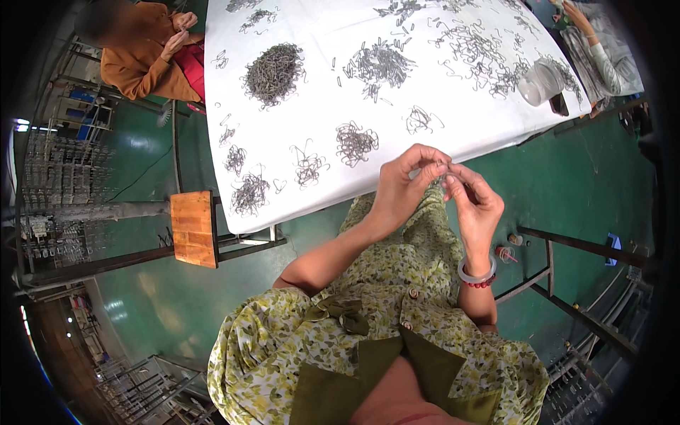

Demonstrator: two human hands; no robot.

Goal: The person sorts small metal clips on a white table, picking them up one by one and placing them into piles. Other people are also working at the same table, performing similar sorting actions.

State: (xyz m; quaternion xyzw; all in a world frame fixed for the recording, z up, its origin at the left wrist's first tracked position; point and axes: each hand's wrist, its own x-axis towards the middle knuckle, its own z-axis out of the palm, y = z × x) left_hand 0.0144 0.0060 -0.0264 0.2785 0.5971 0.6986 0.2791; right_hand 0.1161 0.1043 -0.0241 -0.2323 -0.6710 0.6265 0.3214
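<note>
My left hand point(411, 185) and my right hand point(476, 202) meet over my lap, just off the near edge of the white-covered table point(312, 202). Thumb and forefinger are pinched on both, fingertips almost touching. What lies between them is too small and too covered to make out. On the table nearest my hands are a small heap of bent wire hooks point(356, 144), a looser group of wire hooks point(421, 120) and another wire heap point(309, 168). A white bangle and red beads circle my right wrist.
A large dark heap of wire hooks point(274, 74), a pile of short metal pieces point(380, 65) and scattered hooks point(476, 53) lie farther back. A clear plastic jar point(541, 83) is at the right edge. A wooden stool point(193, 228) stands left. Co-workers sit at both sides.
</note>
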